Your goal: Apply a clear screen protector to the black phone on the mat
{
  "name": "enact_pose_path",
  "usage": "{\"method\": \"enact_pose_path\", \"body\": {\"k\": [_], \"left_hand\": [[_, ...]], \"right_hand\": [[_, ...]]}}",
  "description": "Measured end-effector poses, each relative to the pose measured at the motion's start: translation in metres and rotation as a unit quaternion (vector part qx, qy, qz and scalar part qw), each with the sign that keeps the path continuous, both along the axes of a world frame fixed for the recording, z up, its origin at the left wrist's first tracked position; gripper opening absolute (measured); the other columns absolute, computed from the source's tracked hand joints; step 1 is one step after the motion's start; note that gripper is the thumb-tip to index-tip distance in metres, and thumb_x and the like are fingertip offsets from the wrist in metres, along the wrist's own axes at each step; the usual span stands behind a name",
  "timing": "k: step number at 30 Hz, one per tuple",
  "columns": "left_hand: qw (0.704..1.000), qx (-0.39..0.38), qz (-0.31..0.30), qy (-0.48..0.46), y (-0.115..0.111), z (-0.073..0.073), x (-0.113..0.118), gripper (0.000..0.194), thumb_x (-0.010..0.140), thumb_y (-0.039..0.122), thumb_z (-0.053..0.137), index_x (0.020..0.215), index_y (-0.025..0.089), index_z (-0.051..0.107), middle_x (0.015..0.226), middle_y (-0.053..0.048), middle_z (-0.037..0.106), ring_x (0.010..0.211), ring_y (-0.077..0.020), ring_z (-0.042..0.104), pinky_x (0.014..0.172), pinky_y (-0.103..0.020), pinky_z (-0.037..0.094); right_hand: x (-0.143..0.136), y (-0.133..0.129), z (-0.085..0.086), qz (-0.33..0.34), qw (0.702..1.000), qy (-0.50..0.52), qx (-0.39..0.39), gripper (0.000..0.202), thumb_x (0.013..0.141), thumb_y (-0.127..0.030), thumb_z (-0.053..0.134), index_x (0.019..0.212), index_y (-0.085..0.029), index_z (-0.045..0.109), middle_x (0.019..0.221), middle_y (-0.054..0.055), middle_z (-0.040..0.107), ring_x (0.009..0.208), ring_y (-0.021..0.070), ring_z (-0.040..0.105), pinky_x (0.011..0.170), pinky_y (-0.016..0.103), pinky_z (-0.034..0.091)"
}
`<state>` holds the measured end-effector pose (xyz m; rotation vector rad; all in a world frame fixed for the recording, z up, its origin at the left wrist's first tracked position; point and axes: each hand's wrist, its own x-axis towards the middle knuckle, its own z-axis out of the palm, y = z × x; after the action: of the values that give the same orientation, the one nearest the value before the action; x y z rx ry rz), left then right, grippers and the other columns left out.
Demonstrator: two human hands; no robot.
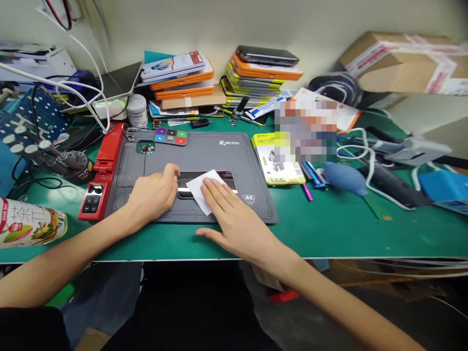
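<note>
The right hand (230, 209) lay flat on a thin white wipe (199, 195), thumb spread.
Slightly farther off, the left hand (155, 190) curled at the left end of a glossy phone (229, 179), partly under the wipe on the gray mat (197, 151); whether it gripped the edge could not be told. The phone looked light, stiff and slick, its glass probably fragile, so its edges seemed the safest hold.
</note>
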<state>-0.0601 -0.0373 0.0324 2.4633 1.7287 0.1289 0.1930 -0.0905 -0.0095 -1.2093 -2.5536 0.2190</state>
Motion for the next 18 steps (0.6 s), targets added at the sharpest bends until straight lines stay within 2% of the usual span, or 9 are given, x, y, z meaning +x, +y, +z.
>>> {"method": "enact_pose_path", "body": {"k": [5,8,10,13,15,18], "left_hand": [[0.999,-0.004,0.028,-0.046,0.005,0.002,-0.006,0.037,0.116,0.044,0.028,0.132,0.021,0.054,0.086,-0.007,0.078,0.08,-0.0281,0.078,0.066,-0.033,0.043],[0.984,-0.028,0.057,-0.164,0.01,0.004,-0.009,0.039,0.115,0.051,0.028,0.111,0.025,0.057,0.072,-0.001,0.065,0.067,-0.023,0.066,0.068,-0.033,0.045],[0.947,-0.072,0.071,-0.303,0.013,0.003,-0.009,0.043,0.114,0.055,0.026,0.095,0.026,0.051,0.065,0.001,0.053,0.06,-0.0194,0.056,0.065,-0.033,0.045],[0.864,-0.158,0.098,-0.468,0.017,0.002,-0.008,0.045,0.111,0.059,0.026,0.083,0.027,0.04,0.061,0.003,0.035,0.053,-0.0167,0.041,0.057,-0.032,0.043],[0.836,-0.181,0.116,-0.505,0.019,0.001,-0.007,0.044,0.109,0.061,0.028,0.081,0.028,0.035,0.06,0.004,0.03,0.051,-0.0158,0.034,0.055,-0.032,0.041],[0.83,-0.16,0.129,-0.519,0.021,0.003,-0.006,0.042,0.109,0.058,0.028,0.08,0.027,0.029,0.06,0.005,0.027,0.05,-0.0149,0.031,0.054,-0.032,0.039]], "right_hand": [[-0.023,0.051,0.013,0.012,0.998,-0.011,-0.053,0.101,0.109,-0.08,0.036,0.177,-0.006,0.031,0.184,0.024,0.03,0.174,0.0348,0.024,0.142,0.057,0.026],[-0.027,0.045,0.018,0.009,0.999,-0.013,-0.052,0.101,0.11,-0.08,0.036,0.176,-0.003,0.032,0.185,0.024,0.028,0.174,0.0332,0.022,0.143,0.054,0.023],[-0.025,0.023,0.017,0.016,0.999,-0.01,-0.039,0.104,0.108,-0.081,0.04,0.177,-0.004,0.029,0.184,0.023,0.028,0.174,0.0333,0.021,0.143,0.054,0.024],[-0.024,-0.003,0.015,0.027,0.999,-0.014,-0.03,0.104,0.108,-0.079,0.044,0.179,-0.006,0.026,0.184,0.023,0.028,0.174,0.0337,0.022,0.142,0.056,0.027],[-0.029,0.003,0.014,0.032,0.999,-0.012,-0.031,0.102,0.109,-0.079,0.042,0.178,-0.006,0.027,0.184,0.023,0.029,0.174,0.0336,0.023,0.142,0.056,0.027],[-0.044,0.035,0.017,0.036,0.999,-0.013,-0.038,0.103,0.109,-0.08,0.038,0.176,-0.002,0.032,0.184,0.023,0.029,0.174,0.0327,0.023,0.144,0.054,0.023]]}}
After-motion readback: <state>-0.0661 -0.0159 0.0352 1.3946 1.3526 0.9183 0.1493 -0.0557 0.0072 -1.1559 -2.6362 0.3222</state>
